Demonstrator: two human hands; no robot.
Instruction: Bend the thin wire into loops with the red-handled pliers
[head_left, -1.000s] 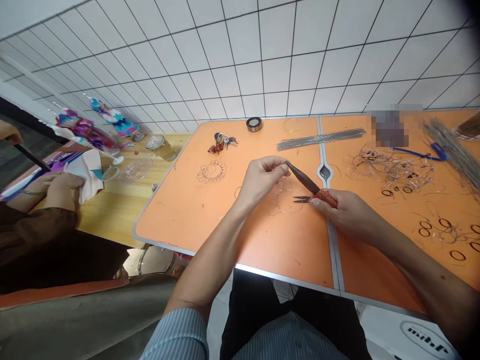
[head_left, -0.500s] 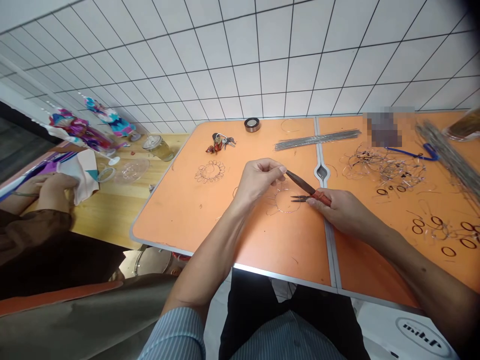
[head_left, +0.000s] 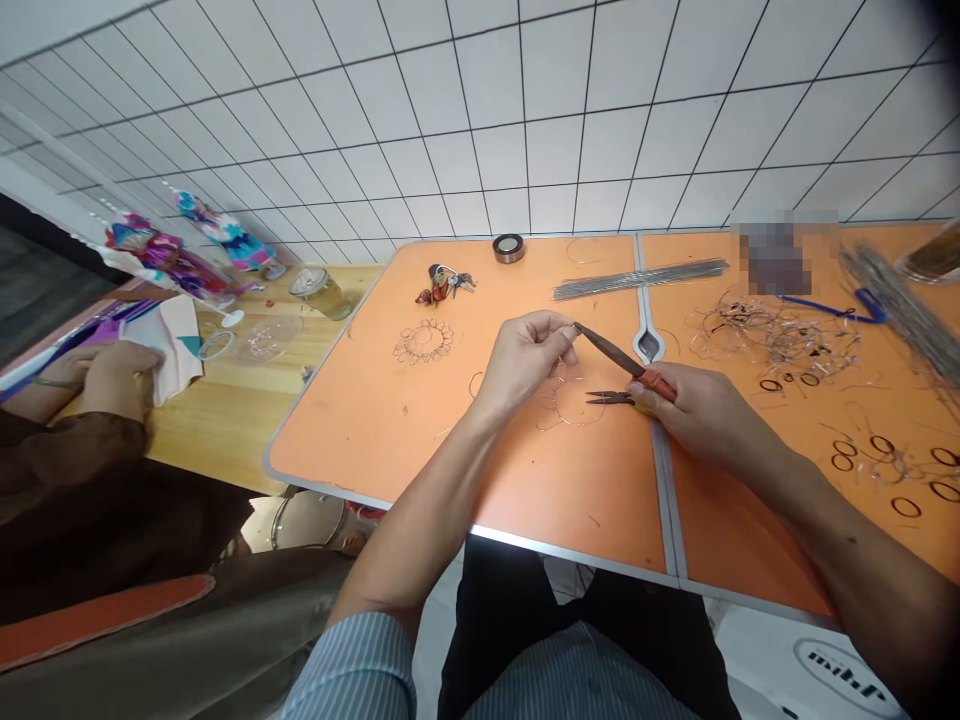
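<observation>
Over on the far left, at the wooden table, another person's hands [head_left: 112, 365] are resting on some cloth, well apart from the work. At the orange table [head_left: 390, 440], the person's left hand [head_left: 525, 360] is curling its fingers together and pinching a thin wire piece [head_left: 570, 400], a round loop with little curls that is hanging down just under the hand and touching the table. The left hand is the nearer one to the wire. Moving right, the pliers [head_left: 611, 352] are lying long and slanted, with the pointed tip up by the left fingertips and the red handles down to the right. The right hand [head_left: 690, 410] is closing tight around those handles. I cannot tell if the tip is biting the wire. Farther right, a messy wire pile [head_left: 772, 335] is sitting on the table.
</observation>
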